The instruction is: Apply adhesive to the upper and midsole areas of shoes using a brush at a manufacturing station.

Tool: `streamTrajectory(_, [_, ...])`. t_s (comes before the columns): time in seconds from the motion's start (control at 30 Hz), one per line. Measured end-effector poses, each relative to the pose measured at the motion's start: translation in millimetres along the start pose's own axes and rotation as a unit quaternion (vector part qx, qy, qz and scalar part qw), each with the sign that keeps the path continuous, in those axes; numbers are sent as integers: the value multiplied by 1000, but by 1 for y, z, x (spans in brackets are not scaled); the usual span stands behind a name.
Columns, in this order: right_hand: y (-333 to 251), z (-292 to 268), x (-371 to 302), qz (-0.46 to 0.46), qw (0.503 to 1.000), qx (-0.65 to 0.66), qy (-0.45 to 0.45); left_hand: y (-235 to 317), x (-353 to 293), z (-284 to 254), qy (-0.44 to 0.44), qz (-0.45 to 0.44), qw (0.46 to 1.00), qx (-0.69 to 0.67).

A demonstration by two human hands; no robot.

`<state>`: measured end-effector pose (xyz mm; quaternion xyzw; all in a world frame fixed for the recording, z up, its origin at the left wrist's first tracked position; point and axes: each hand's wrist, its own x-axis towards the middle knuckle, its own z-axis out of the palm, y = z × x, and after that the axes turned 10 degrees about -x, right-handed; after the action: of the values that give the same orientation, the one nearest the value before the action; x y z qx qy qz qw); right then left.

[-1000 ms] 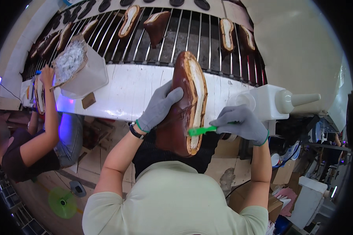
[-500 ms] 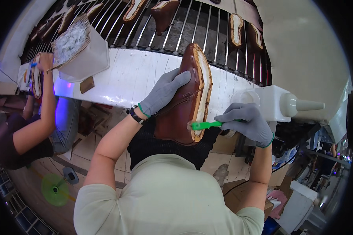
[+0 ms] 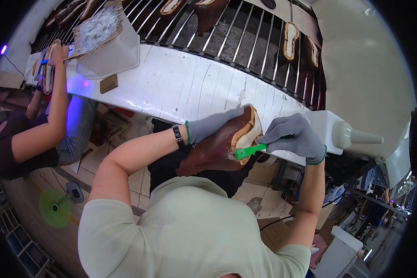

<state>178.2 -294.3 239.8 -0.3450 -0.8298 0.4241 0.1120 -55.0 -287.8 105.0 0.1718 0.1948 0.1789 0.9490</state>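
A brown leather boot lies tilted across my lap at the table's front edge, its cream underside with a tan rim turned to the right. My left hand, in a grey glove, is wrapped over the boot's far side; part of its fingers is hidden. In my gloved right hand is a small green brush, gripped by its handle. The bristle end touches the boot's lower edge, where the leather meets the rim. Just beyond that hand stands a white bottle with a long nozzle.
Several boots, such as a brown one, rest on a metal roller conveyor behind the white table. A white bin of crumpled material stands at the left. Beyond it, a co-worker's hand holds another boot. A green fan is lower left.
The boot has turned from nearly upright to a slant, its far end coming down toward me with my left hand. The brush and my right hand have shifted slightly right.
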Motion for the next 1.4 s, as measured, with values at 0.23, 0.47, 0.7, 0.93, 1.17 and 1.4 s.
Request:
streamTrajectory(0.23, [12, 2, 8, -16, 998, 56, -10, -109, 44, -17, 39, 313, 824, 470])
streamTrajectory(0.47, [14, -6, 18, -22, 998, 63, -18, -6, -34, 65, -20, -81, 972, 221])
streamTrajectory(0.7, [17, -16, 10, -15, 994, 85, -65, -2, -38, 71, 11, -18, 981, 193])
streamTrajectory(0.93, [-1, -7, 1, -27, 995, 23, 91, 9, -45, 93, 53, 35, 978, 198])
streamTrajectory(1.17, [-4, 9, -7, 126, 869, -200, 434, -1, 19, -25, -30, 219, 967, 130])
streamTrajectory(1.4, [56, 60, -118, 433, 726, -284, 453, 58, 18, -71, 173, 465, 588, 639])
